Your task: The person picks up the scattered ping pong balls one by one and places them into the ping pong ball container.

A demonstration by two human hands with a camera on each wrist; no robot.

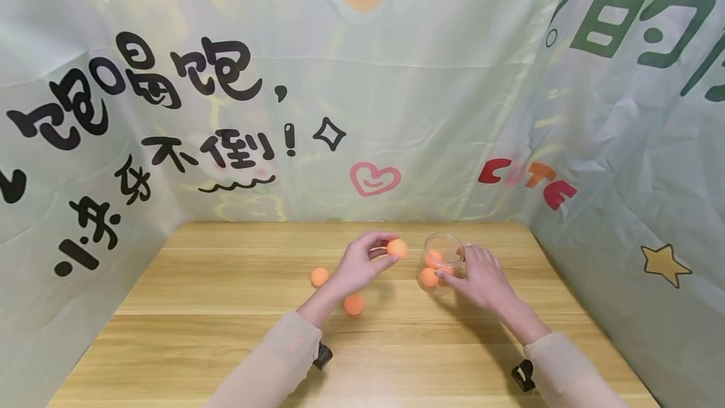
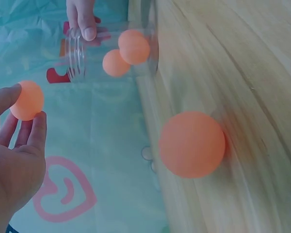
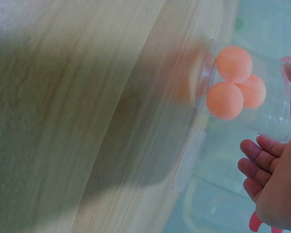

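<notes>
My left hand [image 1: 358, 264] pinches an orange ping-pong ball [image 1: 398, 249] between thumb and fingertips, above the table and left of the jar. The clear jar [image 2: 94, 60] stands upright and open-topped on the wood, with three orange ping-pong balls [image 3: 225, 100] inside. With thumb and fingers to either side near its rim, my right hand [image 1: 481, 276] holds the jar. Two more orange balls lie on the table by my left forearm: one ball [image 1: 320, 277] farther back, the other ball [image 1: 354, 304] nearer.
A flat translucent lid [image 3: 189, 160] lies on the wooden table [image 1: 226, 326] beside the jar, seen in the right wrist view. Printed fabric [image 1: 430, 106] hangs behind the table and along both sides.
</notes>
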